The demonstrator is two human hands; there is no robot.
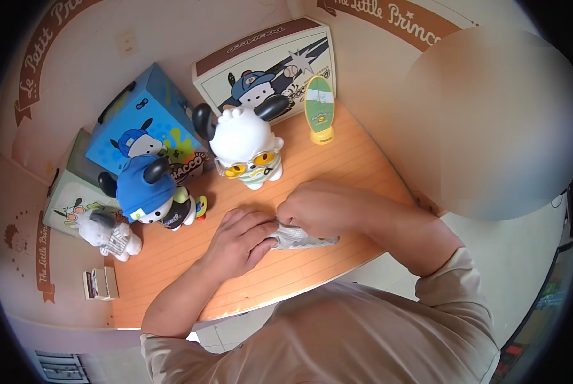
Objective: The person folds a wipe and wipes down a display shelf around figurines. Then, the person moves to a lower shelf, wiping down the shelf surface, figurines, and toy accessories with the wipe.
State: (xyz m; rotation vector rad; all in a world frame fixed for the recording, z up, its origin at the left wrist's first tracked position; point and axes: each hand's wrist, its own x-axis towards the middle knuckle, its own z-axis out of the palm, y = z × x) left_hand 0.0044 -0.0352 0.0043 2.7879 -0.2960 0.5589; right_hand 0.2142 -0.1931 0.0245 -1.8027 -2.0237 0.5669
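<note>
A small light grey cloth (pixel 299 239), crumpled and apparently ribbed or patterned, lies at the front of the wooden table between my hands. My left hand (pixel 238 238) is closed over its left end, fingers bent and pressed together. From above, my right hand (pixel 313 206) pinches the cloth's upper edge with the fingers curled inward. The fingertips are partly hidden, and part of the cloth is under them. Just behind my hands stands a white dog figure (pixel 240 141) with black ears and yellow sunglasses.
On the table (pixel 357 185), a dog figure in a blue hat (pixel 147 192) and a plush dog (pixel 110 237) stand left. Behind are a blue box (pixel 142 115), a green box (pixel 75 185) and a cream box (pixel 267 70). A toy surfboard (pixel 320 105) stands back right.
</note>
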